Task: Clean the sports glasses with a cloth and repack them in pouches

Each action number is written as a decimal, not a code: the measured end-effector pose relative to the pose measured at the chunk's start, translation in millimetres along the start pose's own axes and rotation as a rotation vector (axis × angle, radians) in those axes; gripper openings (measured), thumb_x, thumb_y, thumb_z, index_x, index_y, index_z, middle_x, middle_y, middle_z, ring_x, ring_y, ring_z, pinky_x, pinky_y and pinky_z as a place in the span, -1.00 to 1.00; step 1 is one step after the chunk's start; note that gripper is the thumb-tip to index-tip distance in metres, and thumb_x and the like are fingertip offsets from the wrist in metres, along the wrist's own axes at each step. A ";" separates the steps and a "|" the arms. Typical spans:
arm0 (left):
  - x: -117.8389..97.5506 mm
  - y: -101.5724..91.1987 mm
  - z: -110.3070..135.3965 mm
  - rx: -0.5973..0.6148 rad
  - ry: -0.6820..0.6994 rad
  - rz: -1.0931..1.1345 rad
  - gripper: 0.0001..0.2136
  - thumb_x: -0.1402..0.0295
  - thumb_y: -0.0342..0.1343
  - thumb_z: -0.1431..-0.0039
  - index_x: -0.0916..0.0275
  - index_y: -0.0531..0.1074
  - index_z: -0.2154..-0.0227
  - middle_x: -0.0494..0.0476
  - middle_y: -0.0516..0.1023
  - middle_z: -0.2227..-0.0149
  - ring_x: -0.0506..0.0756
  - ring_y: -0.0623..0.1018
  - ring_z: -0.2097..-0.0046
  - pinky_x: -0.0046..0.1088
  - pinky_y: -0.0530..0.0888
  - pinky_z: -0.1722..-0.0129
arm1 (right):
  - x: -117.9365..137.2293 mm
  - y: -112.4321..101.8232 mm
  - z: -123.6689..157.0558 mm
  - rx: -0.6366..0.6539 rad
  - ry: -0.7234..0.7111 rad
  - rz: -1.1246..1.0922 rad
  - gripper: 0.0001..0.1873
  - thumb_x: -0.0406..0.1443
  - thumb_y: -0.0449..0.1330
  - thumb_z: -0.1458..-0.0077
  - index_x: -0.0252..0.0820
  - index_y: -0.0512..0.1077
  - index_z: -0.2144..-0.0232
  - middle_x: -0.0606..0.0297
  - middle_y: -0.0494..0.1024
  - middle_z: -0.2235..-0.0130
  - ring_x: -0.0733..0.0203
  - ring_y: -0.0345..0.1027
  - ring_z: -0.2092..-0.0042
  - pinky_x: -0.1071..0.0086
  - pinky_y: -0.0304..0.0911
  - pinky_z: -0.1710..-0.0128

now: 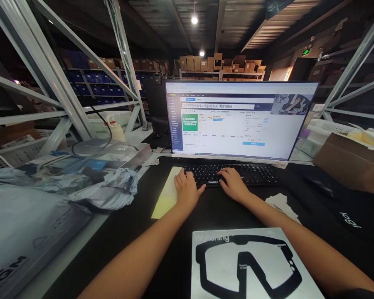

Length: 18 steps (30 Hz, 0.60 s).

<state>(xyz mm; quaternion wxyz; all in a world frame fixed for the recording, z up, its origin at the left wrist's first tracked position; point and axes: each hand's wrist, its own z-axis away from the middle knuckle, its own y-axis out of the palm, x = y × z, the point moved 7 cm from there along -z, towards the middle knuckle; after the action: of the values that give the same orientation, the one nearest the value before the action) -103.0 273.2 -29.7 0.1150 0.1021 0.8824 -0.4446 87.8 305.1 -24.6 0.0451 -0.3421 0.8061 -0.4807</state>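
Both my hands rest at a black keyboard (258,174) below a lit monitor (218,124). My left hand (187,187) lies at the keyboard's left end with its fingers apart; its wrist is over a yellow paper sheet (164,199). Over the middle keys, my right hand (233,182) has its fingers spread and lightly bent. Neither hand grips anything. A white box (218,265) printed with a black eyewear picture lies between my forearms, its near edge cut off by the frame. Under my right forearm, a crumpled white paper (280,203) is partly hidden.
Grey plastic mailing bags (34,224) pile up on the left. At right stand an open cardboard box (350,160) and a dark mouse (321,187) on a black desk mat (355,207). Metal rack posts (124,54) flank the desk, with stocked shelves behind.
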 end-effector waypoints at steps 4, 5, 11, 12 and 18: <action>-7.3 0.5 1.8 0.040 0.053 -0.003 -0.56 0.22 0.34 -0.08 0.24 0.27 0.09 0.45 0.21 -0.20 0.43 0.30 -0.26 0.19 0.19 -0.28 | 6.8 1.5 -2.7 0.007 -0.017 0.000 -0.69 -0.38 0.10 -0.22 -0.19 0.45 0.00 0.05 0.43 -0.06 -0.05 0.24 -0.15 0.02 0.22 -0.18; -9.2 1.2 1.9 0.050 0.067 -0.001 -0.57 0.23 0.35 -0.08 0.24 0.28 0.09 0.46 0.21 -0.20 0.43 0.30 -0.27 0.17 0.17 -0.29 | 10.1 1.8 -4.5 0.011 -0.022 0.003 -0.69 -0.38 0.11 -0.22 -0.18 0.46 0.00 0.06 0.43 -0.07 -0.04 0.23 -0.15 0.03 0.22 -0.18; -12.6 4.0 0.6 0.056 0.074 0.019 -0.44 0.29 0.41 0.02 0.30 0.26 0.02 0.54 0.18 -0.22 0.46 0.26 -0.31 0.15 0.14 -0.32 | 41.5 10.6 -13.5 0.070 -0.091 0.031 -0.67 -0.32 0.17 -0.24 -0.09 0.48 -0.05 0.06 0.39 -0.14 -0.03 0.18 -0.22 0.02 0.15 -0.24; -12.5 4.1 0.4 0.053 0.075 0.021 -0.43 0.30 0.41 0.03 0.29 0.25 0.01 0.53 0.18 -0.23 0.45 0.25 -0.31 0.15 0.14 -0.32 | 45.3 12.7 -13.6 0.079 -0.098 0.035 -0.67 -0.30 0.18 -0.24 -0.08 0.49 -0.05 0.06 0.38 -0.15 -0.06 0.16 -0.23 -0.02 0.11 -0.26; -12.7 4.2 0.6 0.053 0.093 0.019 -0.43 0.32 0.42 0.03 0.27 0.25 0.02 0.47 0.23 -0.20 0.41 0.31 -0.28 0.13 0.15 -0.32 | 34.6 11.3 -14.6 0.027 -0.037 0.007 -0.72 -0.30 0.16 -0.26 -0.10 0.50 0.00 0.08 0.36 -0.20 -0.08 0.12 -0.27 -0.06 0.03 -0.28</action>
<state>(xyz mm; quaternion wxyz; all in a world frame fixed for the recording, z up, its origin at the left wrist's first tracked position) -89.6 274.2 -29.5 0.0751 0.1339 0.8738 -0.4615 49.8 298.8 -17.1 0.0666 -0.3475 0.7998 -0.4850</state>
